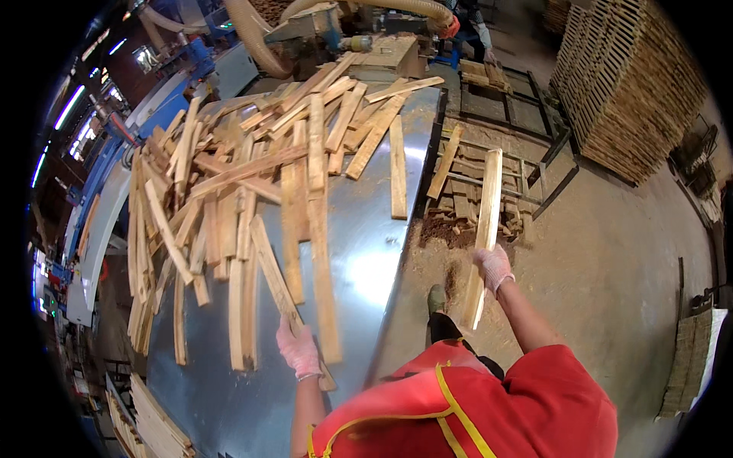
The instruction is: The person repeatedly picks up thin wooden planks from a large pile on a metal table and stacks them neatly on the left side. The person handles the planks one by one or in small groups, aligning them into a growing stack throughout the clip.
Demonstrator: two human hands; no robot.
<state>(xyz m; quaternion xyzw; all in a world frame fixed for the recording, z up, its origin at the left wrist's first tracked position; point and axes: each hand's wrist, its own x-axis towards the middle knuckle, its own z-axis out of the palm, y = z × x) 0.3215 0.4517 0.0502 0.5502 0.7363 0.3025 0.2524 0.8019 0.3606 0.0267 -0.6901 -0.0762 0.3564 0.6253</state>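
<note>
My right hand [495,269], in a pale pinkish work glove, is closed around a pale wooden slat [489,200]. That slat stands off the table's right side, over the floor, with its long sides running away from me. My left hand [298,349], gloved alike, is closed on another wooden slat [272,263] low over the metal table [359,320]. Its near end sticks out past my fingers, and its far end reaches the heap. Many loose slats [221,229] lie crisscrossed in a heap on the table, ahead and to the left of this hand.
Right of the table, a low metal frame [527,179] stands over wood pieces and sawdust. A tall stack of slats [622,84] rises at the far right. Blue and white machinery [114,198] lines the left. A co-worker [477,34] is at the back near a ribbed hose [256,34].
</note>
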